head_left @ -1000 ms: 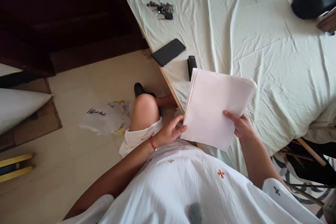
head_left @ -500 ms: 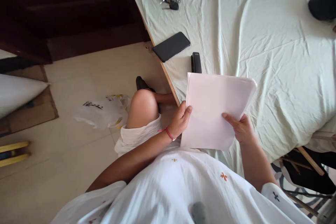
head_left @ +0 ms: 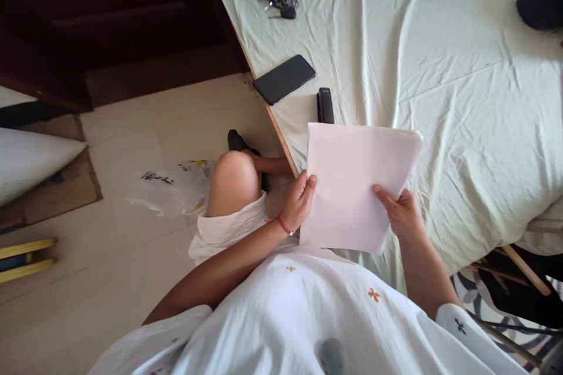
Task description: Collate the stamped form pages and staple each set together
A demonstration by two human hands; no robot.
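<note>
A stack of blank white paper [head_left: 347,187] is held in front of my body, over the table's near corner. My left hand [head_left: 299,202] grips its left edge with the thumb on top; a red string bracelet is on that wrist. On the right side, my right hand [head_left: 401,210] pinches the sheets, thumb lying on the face and the other fingers hidden beneath. Just beyond the top edge of the paper lies a black stapler [head_left: 325,105], partly covered by it. A black phone [head_left: 285,79] rests to the left of the stapler, near the table edge.
A pale green cloth [head_left: 466,99] covers the table. Farther back on it lies a bunch of keys [head_left: 281,1]. A dark rounded object [head_left: 543,3] sits at the far right. On the floor at left are a plastic bag [head_left: 169,187] and a yellow-edged object [head_left: 27,259].
The paper stack has shifted very slightly left, with both hands still holding it. The whole view has also moved a little.
</note>
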